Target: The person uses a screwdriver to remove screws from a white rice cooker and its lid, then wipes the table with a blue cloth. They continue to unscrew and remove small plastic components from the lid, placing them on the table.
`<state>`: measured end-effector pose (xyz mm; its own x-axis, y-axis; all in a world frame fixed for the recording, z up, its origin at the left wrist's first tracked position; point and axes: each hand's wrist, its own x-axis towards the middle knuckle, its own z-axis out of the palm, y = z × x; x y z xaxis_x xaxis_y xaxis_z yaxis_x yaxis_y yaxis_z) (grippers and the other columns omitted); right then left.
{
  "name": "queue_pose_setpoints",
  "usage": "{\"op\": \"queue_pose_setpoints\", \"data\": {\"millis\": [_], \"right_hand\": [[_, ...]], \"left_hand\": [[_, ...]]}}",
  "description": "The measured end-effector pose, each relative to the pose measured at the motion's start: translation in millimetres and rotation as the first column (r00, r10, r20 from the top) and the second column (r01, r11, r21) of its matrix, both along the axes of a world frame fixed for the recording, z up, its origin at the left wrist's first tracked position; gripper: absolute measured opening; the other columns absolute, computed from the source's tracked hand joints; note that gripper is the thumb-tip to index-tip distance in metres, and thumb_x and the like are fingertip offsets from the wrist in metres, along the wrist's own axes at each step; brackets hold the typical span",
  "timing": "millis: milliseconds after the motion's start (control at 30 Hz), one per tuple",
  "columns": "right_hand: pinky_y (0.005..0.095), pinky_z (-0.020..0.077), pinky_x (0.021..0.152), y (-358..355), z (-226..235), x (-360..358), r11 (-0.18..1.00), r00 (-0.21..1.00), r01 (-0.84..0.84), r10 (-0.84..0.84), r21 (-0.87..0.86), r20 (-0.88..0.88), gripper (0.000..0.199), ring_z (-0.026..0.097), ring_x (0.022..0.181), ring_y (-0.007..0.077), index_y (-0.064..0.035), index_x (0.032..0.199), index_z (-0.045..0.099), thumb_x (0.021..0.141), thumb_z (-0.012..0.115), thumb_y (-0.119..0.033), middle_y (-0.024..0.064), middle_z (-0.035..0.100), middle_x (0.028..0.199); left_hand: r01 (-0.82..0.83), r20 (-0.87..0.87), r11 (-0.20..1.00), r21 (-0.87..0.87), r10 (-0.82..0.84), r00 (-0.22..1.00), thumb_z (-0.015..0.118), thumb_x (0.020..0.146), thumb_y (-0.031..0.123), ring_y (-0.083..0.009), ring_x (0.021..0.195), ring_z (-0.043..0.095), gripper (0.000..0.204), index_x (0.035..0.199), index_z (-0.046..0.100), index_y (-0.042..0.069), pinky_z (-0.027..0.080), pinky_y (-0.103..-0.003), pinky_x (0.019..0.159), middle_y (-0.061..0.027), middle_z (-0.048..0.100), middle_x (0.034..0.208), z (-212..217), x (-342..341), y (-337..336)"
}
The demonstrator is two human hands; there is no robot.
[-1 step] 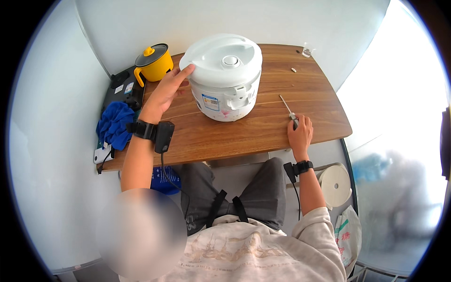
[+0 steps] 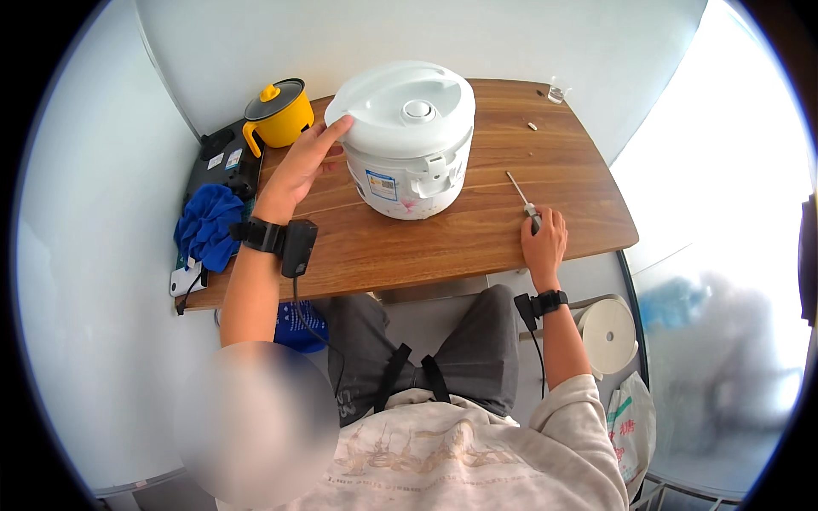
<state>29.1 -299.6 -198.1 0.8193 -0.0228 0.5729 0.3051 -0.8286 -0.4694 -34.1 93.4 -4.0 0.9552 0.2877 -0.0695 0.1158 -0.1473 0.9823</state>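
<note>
**A seated person is touching a white rice cooker (image 2: 407, 140) with the left hand (image 2: 305, 163) and holding a screwdriver (image 2: 516, 189) in the right hand (image 2: 545, 238)**

The view is looking down over the person's lap onto a brown wood-grain table (image 2: 503, 153). The rice cooker is standing upright near the table's middle, toward the back, its lid lying closed and its front latch facing the person. A blue-edged label is showing on its body beside a pink flower print.

The left hand is reaching up to the cooker's left side, partly open: the thumb is resting on the lid's rim, and the other fingers are spreading lower, beside the body. Whether those fingertips are touching it, one cannot tell.

The right hand is closing around the screwdriver's handle near the table's right front edge; the thin metal shaft is pointing away from the person and slightly left.

Behind the left hand, a yellow pot (image 2: 291, 121) with a dark lid is standing near the wall. A crumpled blue cloth (image 2: 209, 223) is lying at the table's left edge, with a white phone-like device (image 2: 187, 281) just below it. At the far right corner, a small clear cup (image 2: 558, 90) is standing. Both wrists are wearing black strapped devices (image 2: 298, 247). Gray trousers (image 2: 477, 341) are showing below the table.
</note>
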Motion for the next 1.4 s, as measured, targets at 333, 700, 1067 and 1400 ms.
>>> {"op": "queue_pose_setpoints", "data": {"millis": [333, 700, 1067, 1400], "right_hand": [[0.0448, 0.0454, 0.089, 0.1, -1.6, -1.3, 1.0, 1.0, -0.001, 0.0, 0.027, 0.024, 0.025, 0.059, 0.105, 0.0331, -0.0077, 0.112, 0.064, 0.089, 0.064, -0.019, 0.013, 0.062, 0.107], [0.0442, 0.046, 0.089, 1.3, -0.7, -1.8, 1.0, 1.0, 0.015, -0.016, 0.026, 0.025, 0.025, 0.06, 0.102, 0.0326, -0.0081, 0.112, 0.064, 0.089, 0.063, -0.017, 0.0117, 0.063, 0.107], [0.0435, 0.0449, 0.088, 5.3, 2.9, -3.0, 1.0, 1.0, 0.007, -0.007, -0.008, 0.003, 0.027, 0.059, 0.104, 0.0307, -0.0082, 0.114, 0.063, 0.089, 0.065, -0.017, 0.0113, 0.062, 0.107], [0.0419, 0.045, 0.088, 5.2, 9.0, -3.6, 1.0, 1.0, 0.003, -0.003, -0.013, -0.022, 0.027, 0.059, 0.102, 0.029, -0.0086, 0.114, 0.063, 0.088, 0.065, -0.015, 0.0098, 0.062, 0.106]], "left_hand": [[0.216, 0.08, 0.967, 0.134, -0.228, 0.97, 0.085, 0.082, 0.042, -0.0281, 0.14, 0.041, 0.099, 0.155, 0.029, 0.005, 0.042, -0.042, 0.109, -0.0142, 0.041, 0.152, -39.7, -21.6, -8.2], [0.102, 0.241, 0.963, 0.25, -0.164, 0.957, 0.088, 0.079, 0.02, -0.0299, 0.144, 0.04, 0.116, 0.157, 0.004, 0.0, 0.038, -0.043, 0.117, -0.0203, 0.035, 0.157, -74.2, -9.7, -45.4], [-0.008, 0.401, 0.948, 0.317, -0.126, 0.908, 0.084, 0.083, 0.017, -0.0349, 0.138, 0.047, 0.1, 0.153, 0.016, -0.003, 0.041, -0.044, 0.113, -0.0246, 0.044, 0.149, -106.9, 84.6, -45.4], [-0.008, 0.252, 0.916, 0.401, -0.102, 0.962, 0.084, 0.085, 0.032, -0.032, 0.139, 0.047, 0.104, 0.155, 0.014, 0.001, 0.04, -0.043, 0.113, -0.0216, 0.044, 0.152, -101.6, 165.1, -49.8]]}}
